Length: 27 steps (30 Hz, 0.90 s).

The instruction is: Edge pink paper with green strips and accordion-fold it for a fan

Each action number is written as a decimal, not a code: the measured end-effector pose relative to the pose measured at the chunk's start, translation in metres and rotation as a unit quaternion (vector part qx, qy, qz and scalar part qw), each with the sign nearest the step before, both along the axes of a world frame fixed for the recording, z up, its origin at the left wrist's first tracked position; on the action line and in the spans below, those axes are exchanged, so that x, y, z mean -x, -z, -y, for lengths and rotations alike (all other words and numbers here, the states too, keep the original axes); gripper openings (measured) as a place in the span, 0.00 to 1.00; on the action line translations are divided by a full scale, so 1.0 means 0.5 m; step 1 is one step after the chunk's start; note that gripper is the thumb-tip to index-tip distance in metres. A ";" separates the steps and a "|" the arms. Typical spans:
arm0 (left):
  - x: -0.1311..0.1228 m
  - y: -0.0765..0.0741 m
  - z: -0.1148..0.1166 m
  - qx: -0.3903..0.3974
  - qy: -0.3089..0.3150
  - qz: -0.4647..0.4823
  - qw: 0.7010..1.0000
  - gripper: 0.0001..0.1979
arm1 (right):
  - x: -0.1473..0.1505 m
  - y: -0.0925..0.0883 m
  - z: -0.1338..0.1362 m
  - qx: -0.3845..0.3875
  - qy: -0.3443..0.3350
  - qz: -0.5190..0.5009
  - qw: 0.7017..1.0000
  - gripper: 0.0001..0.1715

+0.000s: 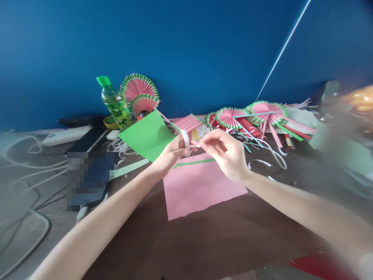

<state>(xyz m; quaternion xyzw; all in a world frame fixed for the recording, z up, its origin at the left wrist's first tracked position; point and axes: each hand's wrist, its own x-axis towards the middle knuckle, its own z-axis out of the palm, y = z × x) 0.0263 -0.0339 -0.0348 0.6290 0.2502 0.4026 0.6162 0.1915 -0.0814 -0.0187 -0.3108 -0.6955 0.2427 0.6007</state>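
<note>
My left hand [169, 156] is closed round a small white roll of tape [185, 140], held up above the table. My right hand [225, 154] pinches the free end of the tape [196, 145] just to the right of the roll. Both hands hover over a pink sheet of paper [198, 186] lying on the dark table [204, 237]. A narrow green strip [195, 162] lies along the pink sheet's far edge.
A green sheet [148, 136] lies behind my left hand. Several pink-and-green pleated paper fans [139, 89] [231, 116] stand against the blue wall, beside a green bottle [115, 103]. Paper strips litter the right side [271, 151]. White cables [26, 163] run at the left.
</note>
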 end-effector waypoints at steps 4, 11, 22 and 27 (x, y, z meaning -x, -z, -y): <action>0.005 0.004 -0.001 -0.027 0.006 -0.043 0.999 0.23 | -0.012 -0.005 -0.016 0.009 0.045 -0.025 0.999 0.01; 0.004 -0.011 0.008 -0.048 -0.002 -0.104 0.993 0.18 | -0.026 0.001 -0.039 0.012 0.064 -0.049 0.997 0.05; 0.024 -0.049 -0.007 0.071 0.034 0.015 0.997 0.18 | -0.027 -0.014 -0.016 0.012 -0.029 -0.027 0.999 0.06; 0.033 -0.068 -0.012 0.032 0.012 -0.040 0.999 0.16 | -0.024 -0.020 -0.010 -0.006 -0.029 -0.007 1.000 0.03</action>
